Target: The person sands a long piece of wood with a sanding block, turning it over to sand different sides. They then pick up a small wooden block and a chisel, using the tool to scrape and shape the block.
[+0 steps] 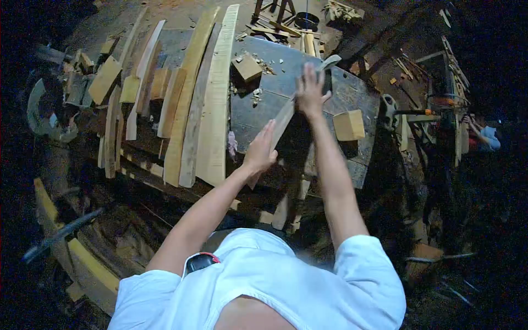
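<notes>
A narrow pale wooden strip (284,122) runs slantwise over the dark worktable (272,104), its curved far end showing beyond my right hand. My left hand (260,149) lies along the strip's nearer part, fingers stretched out and close together. Farther up, my right hand (311,94) is over the strip with its fingers spread, slightly blurred. Whether the right palm presses on the wood cannot be made out. A wooden block (348,125) sits to the right of my right forearm, and another block (247,68) lies left of my right hand among shavings.
Long boards (219,104) lie side by side on the left of the table, with short blocks (105,80) among them. A dark tool with a pale handle (389,104) is at the right edge. Another person (486,137) is at far right. Wood scraps (280,30) lie beyond.
</notes>
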Available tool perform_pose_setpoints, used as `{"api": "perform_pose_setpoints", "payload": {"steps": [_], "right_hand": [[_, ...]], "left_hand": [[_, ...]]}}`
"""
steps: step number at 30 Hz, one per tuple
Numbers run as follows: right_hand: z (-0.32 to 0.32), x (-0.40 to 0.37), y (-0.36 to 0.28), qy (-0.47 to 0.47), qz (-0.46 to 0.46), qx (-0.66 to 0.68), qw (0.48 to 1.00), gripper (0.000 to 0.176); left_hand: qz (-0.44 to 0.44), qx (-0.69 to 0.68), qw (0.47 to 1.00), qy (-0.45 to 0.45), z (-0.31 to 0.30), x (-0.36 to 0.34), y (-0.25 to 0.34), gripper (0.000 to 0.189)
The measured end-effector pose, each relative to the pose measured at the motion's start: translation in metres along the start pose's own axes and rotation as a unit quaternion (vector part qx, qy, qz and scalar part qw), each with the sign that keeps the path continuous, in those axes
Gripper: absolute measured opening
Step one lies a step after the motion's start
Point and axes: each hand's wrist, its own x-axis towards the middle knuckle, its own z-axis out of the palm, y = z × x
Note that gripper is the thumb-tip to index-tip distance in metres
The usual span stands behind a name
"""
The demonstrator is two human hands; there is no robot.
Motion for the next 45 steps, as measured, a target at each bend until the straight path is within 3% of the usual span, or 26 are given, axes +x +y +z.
{"api": "perform_pose_setpoints", "payload": {"steps": [1,4,7,11,15,16,17,18,20,21,23,25,26,29,30,33,37,41,45], "right_hand": [[0.024,0.026,0.024,0.037,-0.022,-0.009,0.999,0.055],[0.01,0.029,0.018,0.035,0.002,-0.001,0.999,0.057],[0.006,-0.019,-0.006,0.052,-0.04,-0.051,0.997,0.061],[-0.014,-0.094,-0.042,0.01,-0.112,-0.01,0.994,0.07],[-0.007,-0.055,-0.026,0.009,-0.075,-0.033,0.997,0.074],[0.005,-0.028,-0.007,0.025,-0.059,-0.093,0.994,0.071],[0.011,-0.002,0.013,0.061,-0.056,-0.053,0.995,0.068],[0.0,0.025,0.019,0.023,0.006,-0.034,0.999,0.065],[0.012,0.075,0.056,0.068,0.028,-0.08,0.994,0.064],[0.003,0.097,0.06,0.042,0.089,-0.045,0.994,0.063],[0.042,0.15,0.111,0.084,0.096,-0.015,0.992,0.061],[-0.005,0.145,0.076,0.004,0.179,-0.005,0.984,0.061],[0.052,0.177,0.128,0.092,0.084,-0.047,0.991,0.061],[0.063,0.158,0.13,0.092,0.03,-0.121,0.988,0.061],[-0.015,0.104,0.047,0.019,0.11,-0.037,0.993,0.062],[0.003,0.053,0.027,0.052,0.013,-0.042,0.998,0.061],[0.003,0.07,0.035,0.038,0.021,-0.089,0.995,0.061],[-0.012,0.128,0.051,0.021,0.127,-0.047,0.991,0.062],[0.0,0.137,0.051,0.088,0.122,-0.018,0.989,0.061]], "left_hand": [[-0.005,-0.014,1.0,-0.004,-0.002,0.001,0.001,0.085],[-0.012,-0.012,1.0,-0.01,-0.002,0.0,0.001,0.085],[-0.015,-0.009,1.0,-0.012,-0.004,0.002,0.004,0.085],[-0.016,0.034,0.999,-0.01,0.014,0.001,-0.015,0.085],[-0.023,-0.01,0.999,-0.024,0.0,-0.001,0.003,0.087],[-0.028,-0.017,0.999,-0.028,-0.002,0.0,0.006,0.087],[-0.034,-0.023,0.999,-0.03,-0.004,0.001,0.006,0.088],[-0.034,-0.017,0.999,-0.031,-0.005,0.0,0.006,0.088],[-0.023,-0.024,0.999,-0.029,-0.004,0.001,0.006,0.09],[-0.025,-0.02,0.999,-0.029,-0.004,0.001,0.006,0.09],[-0.002,-0.005,1.0,-0.016,-0.003,0.0,0.006,0.091],[-0.006,-0.002,1.0,-0.012,-0.005,0.0,0.004,0.091],[-0.018,-0.007,1.0,-0.024,-0.007,0.0,0.004,0.091],[-0.02,-0.012,0.999,-0.027,-0.002,0.003,0.003,0.09],[-0.016,-0.008,1.0,-0.024,-0.001,0.002,0.001,0.09],[-0.033,-0.016,0.999,-0.026,-0.005,0.001,0.01,0.09],[-0.016,-0.012,1.0,-0.022,-0.003,-0.002,0.009,0.09],[-0.019,0.001,0.999,-0.028,-0.003,0.002,0.013,0.09],[-0.022,-0.008,0.999,-0.027,-0.003,0.001,0.007,0.09]]}}
